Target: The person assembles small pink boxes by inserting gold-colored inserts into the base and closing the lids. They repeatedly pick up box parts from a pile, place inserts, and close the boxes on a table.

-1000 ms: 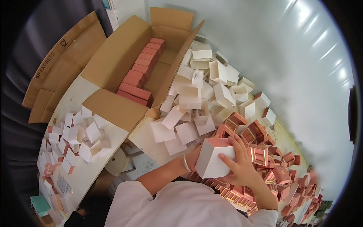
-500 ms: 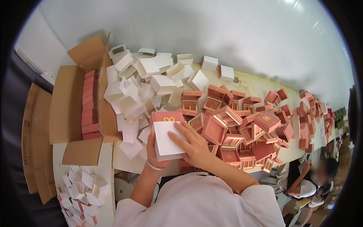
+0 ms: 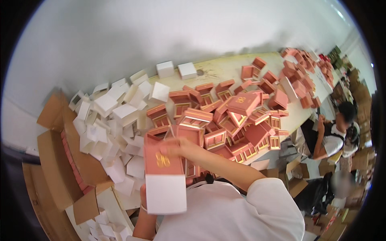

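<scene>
left hand (image 3: 143, 195) clamped round a white sleeve (image 3: 166, 195), right hand (image 3: 175, 148) over the pink box (image 3: 155, 164) poking out of it, can't tell if gripping, loose sleeves (image 3: 105, 103) heaped off left

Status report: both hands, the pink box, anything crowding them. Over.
Left hand gripping white sleeve. Right hand on pink box. Box partly inside sleeve. Box pile just beyond.
</scene>
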{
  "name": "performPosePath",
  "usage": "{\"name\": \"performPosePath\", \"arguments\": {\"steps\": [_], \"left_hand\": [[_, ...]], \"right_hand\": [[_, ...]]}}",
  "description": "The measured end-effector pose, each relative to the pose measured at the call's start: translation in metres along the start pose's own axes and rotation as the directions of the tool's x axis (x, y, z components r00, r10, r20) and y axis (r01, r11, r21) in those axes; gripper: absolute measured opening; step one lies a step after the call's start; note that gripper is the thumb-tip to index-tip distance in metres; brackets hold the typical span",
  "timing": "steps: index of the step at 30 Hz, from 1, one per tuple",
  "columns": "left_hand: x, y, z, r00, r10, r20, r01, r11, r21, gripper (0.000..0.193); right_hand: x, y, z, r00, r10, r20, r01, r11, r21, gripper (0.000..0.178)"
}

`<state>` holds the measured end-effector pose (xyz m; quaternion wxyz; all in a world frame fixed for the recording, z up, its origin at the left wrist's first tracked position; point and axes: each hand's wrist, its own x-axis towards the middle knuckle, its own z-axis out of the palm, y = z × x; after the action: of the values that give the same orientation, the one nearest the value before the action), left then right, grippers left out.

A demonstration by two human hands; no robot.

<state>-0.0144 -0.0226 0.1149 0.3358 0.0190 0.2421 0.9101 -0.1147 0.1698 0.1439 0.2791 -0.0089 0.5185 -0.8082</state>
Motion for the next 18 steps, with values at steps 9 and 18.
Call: {"name": "performPosePath", "arguments": {"steps": [9, 18], "left_hand": [[0.029, 0.172, -0.007, 0.917, 0.337, -0.211, -0.397, 0.813, -0.426, 0.092], [0.067, 0.036, 0.033, 0.943, 0.301, -0.144, -0.053, 0.56, 0.827, 0.088]], "right_hand": [[0.036, -0.038, -0.014, 0.878, -0.423, -0.223, 0.463, 0.87, 0.172, 0.036], [0.006, -0.011, 0.0, 0.793, -0.61, -0.005, 0.396, 0.521, -0.756, 0.054]]}}
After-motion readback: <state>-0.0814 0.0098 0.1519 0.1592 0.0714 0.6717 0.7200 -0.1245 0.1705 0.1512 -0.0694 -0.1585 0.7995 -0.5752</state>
